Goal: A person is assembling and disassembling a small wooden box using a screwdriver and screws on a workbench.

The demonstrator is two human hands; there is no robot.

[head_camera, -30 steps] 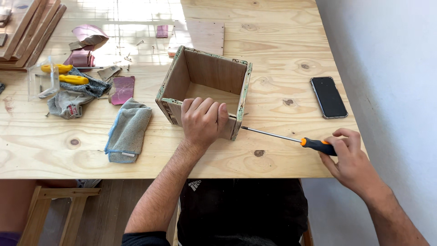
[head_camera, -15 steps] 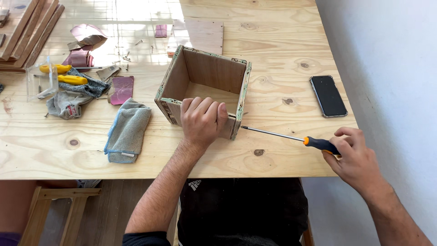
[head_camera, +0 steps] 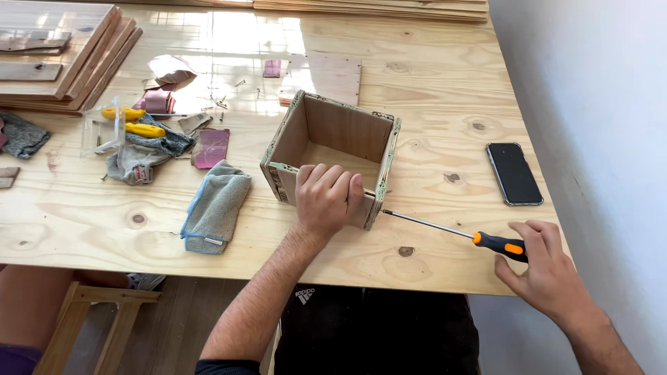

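An open wooden box (head_camera: 333,142) stands on the plywood table (head_camera: 431,104). My left hand (head_camera: 325,198) grips its near wall, fingers curled over the top edge. A long screwdriver (head_camera: 455,232) with a black and orange handle lies nearly level, its tip touching the box's near right corner. My right hand (head_camera: 545,267) rests at the handle's end with fingers loosened, only fingertips touching it.
A black phone (head_camera: 514,173) lies on the table's right side near the wall. A blue-grey cloth (head_camera: 217,205), grey gloves, yellow-handled tools (head_camera: 135,121) and sandpaper pieces sit left of the box. Wooden boards (head_camera: 55,48) are stacked at the far left. A small panel (head_camera: 326,76) lies behind the box.
My right hand has slid back and down along the screwdriver handle and loosened its grip. My left hand and the box have stayed put.
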